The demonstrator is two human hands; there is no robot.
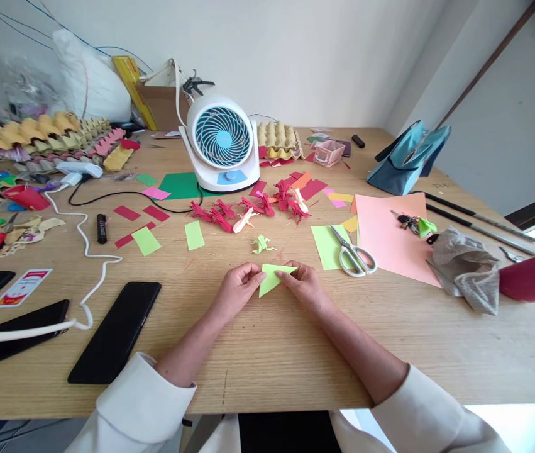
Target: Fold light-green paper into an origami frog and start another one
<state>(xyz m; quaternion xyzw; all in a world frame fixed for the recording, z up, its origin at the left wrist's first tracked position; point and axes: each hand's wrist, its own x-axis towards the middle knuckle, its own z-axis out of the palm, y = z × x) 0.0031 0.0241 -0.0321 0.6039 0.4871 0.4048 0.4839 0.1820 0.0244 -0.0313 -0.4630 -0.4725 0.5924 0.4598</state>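
Between my two hands is a light green piece of paper (273, 280), folded to a triangular shape. My left hand (242, 280) pinches its left corner between thumb and fingers. The right corner is gripped the same way by my right hand (303, 284). Just beyond the paper sits a small green folded paper figure (261, 244) with thin legs. Farther back lies a row of red folded paper figures (220, 218), with a pale pink one (244, 220) among them. White-handled scissors (354, 253) rest on a green sheet (324, 248) to the right.
A white fan (224, 145) stands at the back. Green rectangles (194, 235) and red strips (126, 212) lie left of centre. A black phone (115, 332) is near my left forearm. Keys (408, 221) lie on a pink sheet (390, 234); a blue bag (403, 160) stands behind.
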